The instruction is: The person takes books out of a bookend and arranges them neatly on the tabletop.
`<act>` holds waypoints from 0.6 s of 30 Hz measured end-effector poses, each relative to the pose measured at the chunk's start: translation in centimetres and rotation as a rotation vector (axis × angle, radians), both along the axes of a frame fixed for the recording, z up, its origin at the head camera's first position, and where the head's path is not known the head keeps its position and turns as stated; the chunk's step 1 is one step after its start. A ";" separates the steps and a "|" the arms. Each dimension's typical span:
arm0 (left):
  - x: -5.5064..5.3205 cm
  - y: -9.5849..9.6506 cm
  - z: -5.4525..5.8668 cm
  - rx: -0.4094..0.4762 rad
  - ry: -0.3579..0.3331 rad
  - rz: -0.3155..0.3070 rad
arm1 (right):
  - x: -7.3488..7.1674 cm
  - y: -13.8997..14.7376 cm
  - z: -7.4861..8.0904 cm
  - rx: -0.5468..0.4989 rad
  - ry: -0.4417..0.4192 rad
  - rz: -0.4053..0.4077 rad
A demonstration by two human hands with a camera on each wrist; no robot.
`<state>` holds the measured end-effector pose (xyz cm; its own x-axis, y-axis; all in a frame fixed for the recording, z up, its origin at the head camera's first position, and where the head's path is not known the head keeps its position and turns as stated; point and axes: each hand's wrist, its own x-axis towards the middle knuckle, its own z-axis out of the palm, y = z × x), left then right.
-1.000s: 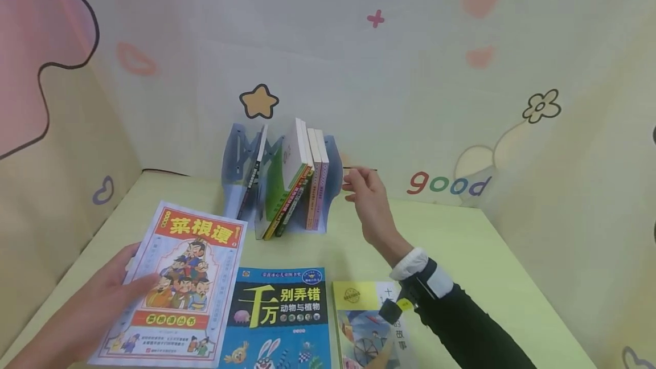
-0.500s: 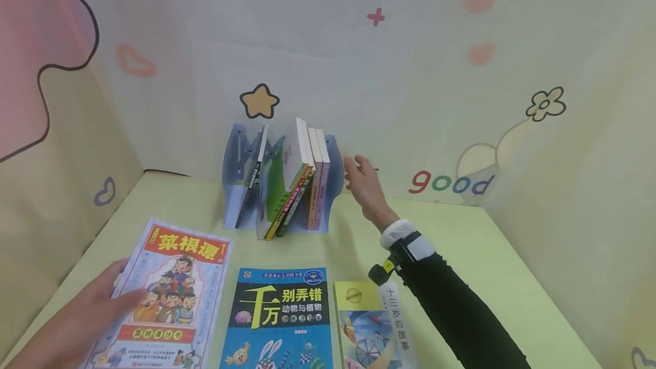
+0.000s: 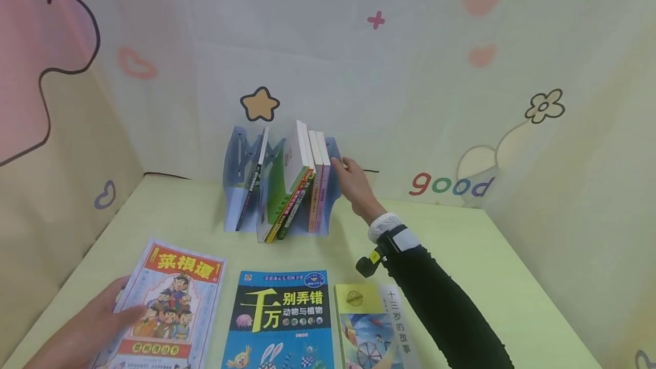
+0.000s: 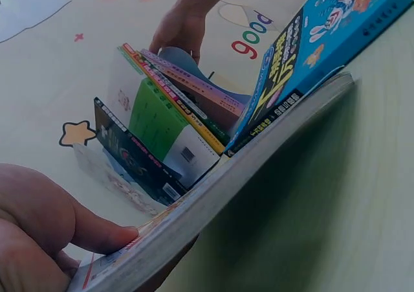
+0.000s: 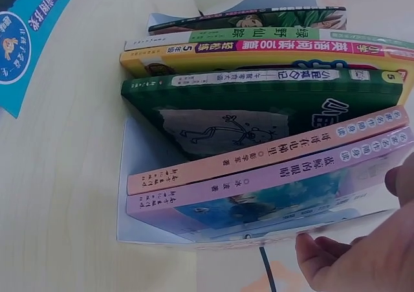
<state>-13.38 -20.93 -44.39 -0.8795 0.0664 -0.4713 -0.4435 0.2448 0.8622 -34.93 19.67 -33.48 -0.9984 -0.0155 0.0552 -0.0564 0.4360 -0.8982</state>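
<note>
Your left hand grips a red-and-white book; your right hand pinches the right end of a blue book rack.

Left hand low, gripping, thumb on top — right arm stretched farther forward, right hand holding on with curled fingers.
</note>
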 end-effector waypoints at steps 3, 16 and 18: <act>0.1 0.0 -0.3 0.000 -0.010 -0.005 | -0.2 -0.1 -0.1 0.009 -0.002 0.006; 0.4 -0.2 -2.3 -0.112 0.101 -0.080 | -0.9 0.0 -0.9 0.062 -0.012 0.043; 0.5 -0.2 -2.4 -0.159 0.099 -0.089 | -0.9 0.1 -0.9 0.065 -0.002 0.052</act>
<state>-12.91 -21.11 -46.77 -0.9160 0.0779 -0.3936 -0.3289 0.4161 0.8478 -35.84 19.73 -34.37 -0.9962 -0.0710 0.0502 -0.0787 0.4901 -0.8681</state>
